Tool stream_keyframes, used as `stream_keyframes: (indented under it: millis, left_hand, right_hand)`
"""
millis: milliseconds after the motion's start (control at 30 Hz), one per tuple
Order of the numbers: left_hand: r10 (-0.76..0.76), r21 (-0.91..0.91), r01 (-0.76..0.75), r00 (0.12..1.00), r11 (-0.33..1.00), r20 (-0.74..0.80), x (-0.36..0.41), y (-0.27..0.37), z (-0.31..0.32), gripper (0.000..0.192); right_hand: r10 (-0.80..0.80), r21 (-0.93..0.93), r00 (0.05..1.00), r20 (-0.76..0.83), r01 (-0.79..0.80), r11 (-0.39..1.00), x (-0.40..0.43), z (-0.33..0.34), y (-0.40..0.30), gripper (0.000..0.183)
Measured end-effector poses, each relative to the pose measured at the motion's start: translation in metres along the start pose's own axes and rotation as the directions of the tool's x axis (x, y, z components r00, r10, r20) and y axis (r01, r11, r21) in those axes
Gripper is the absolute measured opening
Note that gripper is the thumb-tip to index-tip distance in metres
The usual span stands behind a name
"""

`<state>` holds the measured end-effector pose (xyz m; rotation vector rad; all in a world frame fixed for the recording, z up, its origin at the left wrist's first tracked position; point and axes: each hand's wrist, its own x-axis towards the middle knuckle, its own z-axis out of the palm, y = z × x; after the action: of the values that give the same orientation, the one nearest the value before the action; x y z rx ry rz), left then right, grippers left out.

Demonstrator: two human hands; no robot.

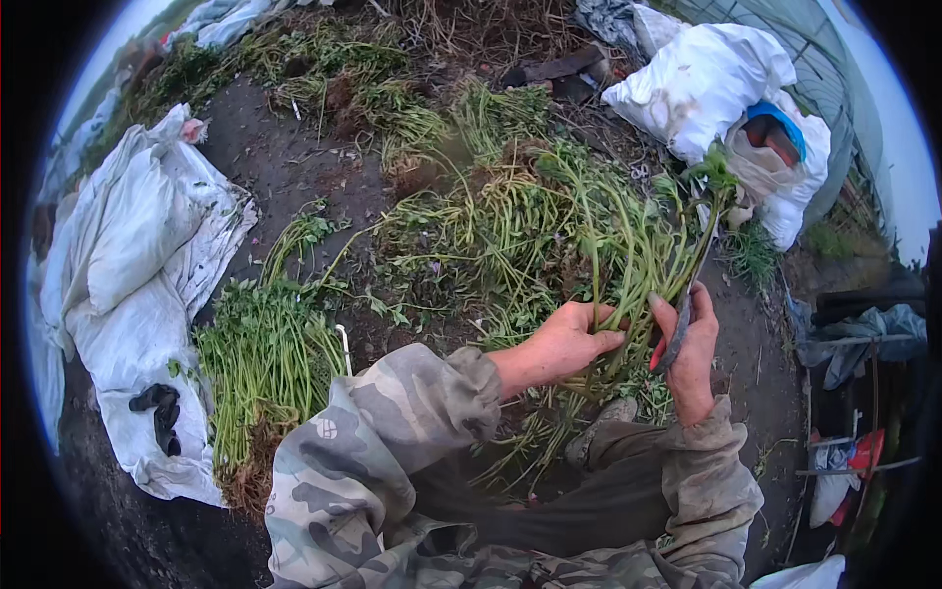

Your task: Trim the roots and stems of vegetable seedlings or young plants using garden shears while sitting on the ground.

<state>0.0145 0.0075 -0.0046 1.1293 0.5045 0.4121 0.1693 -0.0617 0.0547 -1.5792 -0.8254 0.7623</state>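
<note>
A loose bunch of leafy green stems (pixel 625 287) stands tilted between my hands. My left hand (pixel 563 342) closes around the lower stems, its thumb and fingers wrapped over them. In my right hand (pixel 692 350) is a cutting tool (pixel 681 327), perhaps a knife, with a dark body and a red part near the palm. Its narrow blade runs upward along the right side of the bunch, and my right thumb presses against the stems there. Cut or loose stems (pixel 541 442) lie on the ground below, by my shoe (pixel 603 431).
A thick bundle of rooted plants (pixel 272 368) rests to the left beside white woven sacks (pixel 147 243). More uprooted plants (pixel 471 228) spread over the dark soil ahead. Full white sacks (pixel 699 81) stand at the upper right. A rack of poles (pixel 857 464) is at far right.
</note>
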Motion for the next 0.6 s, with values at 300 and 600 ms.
stream_keyframes:
  millis: [300, 600]
  left_hand:
    - [-0.016, 0.053, 0.021, 0.995, 0.998, -0.101, -0.006, 0.015, -0.011, 0.026]
    - [0.020, -0.062, -0.025, 0.996, 0.998, -0.090, -0.004, 0.016, -0.014, 0.026]
  right_hand:
    - [-0.096, 0.104, 0.995, 0.005, 0.095, 0.990, 0.013, 0.007, 0.007, 0.041]
    - [-0.123, 0.097, 0.992, 0.004, 0.122, 0.988, 0.005, -0.005, -0.007, 0.041]
